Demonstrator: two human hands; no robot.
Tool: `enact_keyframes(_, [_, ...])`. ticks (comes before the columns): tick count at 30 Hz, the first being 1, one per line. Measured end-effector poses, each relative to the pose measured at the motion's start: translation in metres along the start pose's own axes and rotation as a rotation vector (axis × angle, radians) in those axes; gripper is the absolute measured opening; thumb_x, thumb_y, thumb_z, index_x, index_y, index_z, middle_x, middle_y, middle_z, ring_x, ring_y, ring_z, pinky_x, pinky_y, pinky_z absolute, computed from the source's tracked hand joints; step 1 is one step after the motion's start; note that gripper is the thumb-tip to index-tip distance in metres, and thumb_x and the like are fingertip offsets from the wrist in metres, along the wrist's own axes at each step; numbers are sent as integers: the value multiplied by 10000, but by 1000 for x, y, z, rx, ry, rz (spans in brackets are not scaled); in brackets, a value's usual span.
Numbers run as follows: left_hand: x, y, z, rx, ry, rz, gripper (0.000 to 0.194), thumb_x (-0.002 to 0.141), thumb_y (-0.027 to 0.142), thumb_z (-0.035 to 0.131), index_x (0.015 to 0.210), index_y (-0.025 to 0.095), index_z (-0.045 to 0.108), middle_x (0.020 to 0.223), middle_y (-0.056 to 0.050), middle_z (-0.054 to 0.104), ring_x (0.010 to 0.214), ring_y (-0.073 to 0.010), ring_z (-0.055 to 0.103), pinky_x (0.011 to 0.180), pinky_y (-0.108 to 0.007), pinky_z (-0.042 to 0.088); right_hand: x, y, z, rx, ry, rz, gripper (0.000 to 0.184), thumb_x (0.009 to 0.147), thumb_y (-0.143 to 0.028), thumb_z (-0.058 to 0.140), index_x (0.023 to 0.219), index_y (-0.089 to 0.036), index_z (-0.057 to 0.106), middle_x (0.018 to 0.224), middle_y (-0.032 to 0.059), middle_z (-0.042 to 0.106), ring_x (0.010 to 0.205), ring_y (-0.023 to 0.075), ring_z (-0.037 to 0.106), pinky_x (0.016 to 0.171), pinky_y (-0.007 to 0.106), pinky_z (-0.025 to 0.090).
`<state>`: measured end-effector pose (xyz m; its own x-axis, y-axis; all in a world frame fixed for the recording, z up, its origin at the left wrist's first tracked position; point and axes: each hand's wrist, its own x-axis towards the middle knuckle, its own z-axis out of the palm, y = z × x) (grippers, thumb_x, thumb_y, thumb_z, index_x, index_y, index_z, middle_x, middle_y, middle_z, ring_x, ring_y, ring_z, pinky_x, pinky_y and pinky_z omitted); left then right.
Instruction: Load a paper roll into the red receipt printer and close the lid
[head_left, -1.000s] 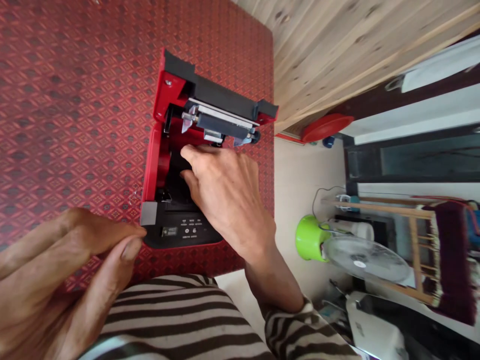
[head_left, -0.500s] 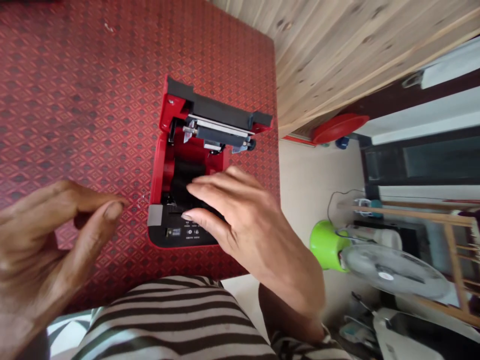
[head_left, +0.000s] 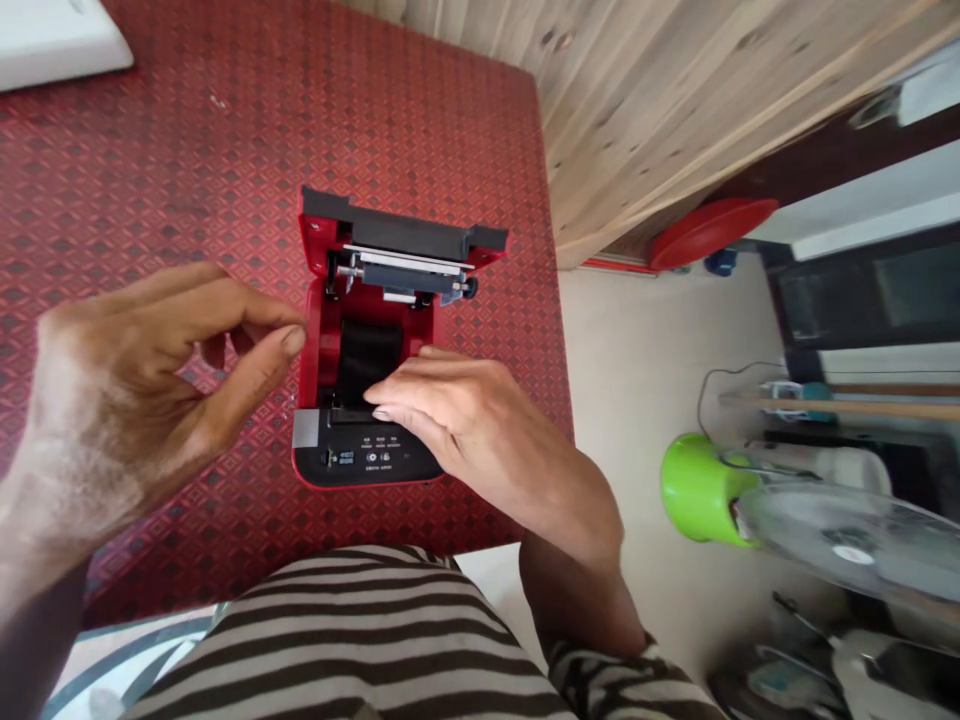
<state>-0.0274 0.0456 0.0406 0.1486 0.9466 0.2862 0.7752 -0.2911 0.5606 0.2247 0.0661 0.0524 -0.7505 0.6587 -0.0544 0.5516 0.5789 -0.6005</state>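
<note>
A small red and black printer (head_left: 330, 330) stands on a red patterned table (head_left: 150, 170) with its lid (head_left: 397, 235) swung up and its black paper bay showing. My right hand (head_left: 480, 430) lies across the printer's front, fingers stretched flat over the edge of the bay above the black control panel (head_left: 360, 460). My left hand (head_left: 142, 390) hovers just left of the printer, fingers loosely curled, thumb and forefinger near its red side wall, nothing between them.
A white object (head_left: 52, 40) lies at the table's far left corner. Right of the table are a wooden wall (head_left: 675, 90), a red dish (head_left: 709, 232), a green pot (head_left: 697, 490) and a white fan (head_left: 847, 545) on the floor.
My right hand drew out of the paper bay and back to the printer's front edge. My left hand left the front corner and rose beside the printer's left wall. The view shifted.
</note>
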Motion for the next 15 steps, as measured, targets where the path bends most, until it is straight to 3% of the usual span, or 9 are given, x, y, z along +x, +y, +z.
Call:
enact_keyframes(2, [-2,4,1,-35,35,75,226,1011,415,656,964,249,801,841,36,755,690,-106,640,649,-275,434,1,1,0,14,-30,-8,228,1085,-149,570,945,-151,750,932,37,773,883,170,699,837,299,518])
enact_keyframes(5, [-8,8,-1,-41,38,46,197,1014,387,670,974,244,800,835,21,758,696,-112,632,670,-286,440,1,1,3,15,27,3,234,1102,-192,551,964,-153,736,944,47,760,894,175,687,839,300,513])
enact_keyframes(8, [-14,13,-2,-56,31,88,199,1004,369,684,1110,243,794,943,3,777,806,-142,672,753,-287,493,-4,-1,6,31,186,-4,209,1106,-205,547,1017,-148,727,969,55,748,898,165,676,853,293,516])
enact_keyframes(11, [-19,17,4,-63,5,230,356,957,337,750,1292,215,739,1060,-26,776,899,-164,702,845,-295,527,-9,-5,8,70,258,-22,183,1097,-172,553,1063,-130,728,977,57,733,902,151,676,843,274,520])
enact_keyframes(15, [-18,21,16,-68,-30,303,178,963,248,733,1137,243,766,971,-15,746,832,-172,706,783,-318,554,-15,-7,9,103,283,-17,206,1106,-180,537,1055,-130,731,985,59,737,926,153,684,861,282,535])
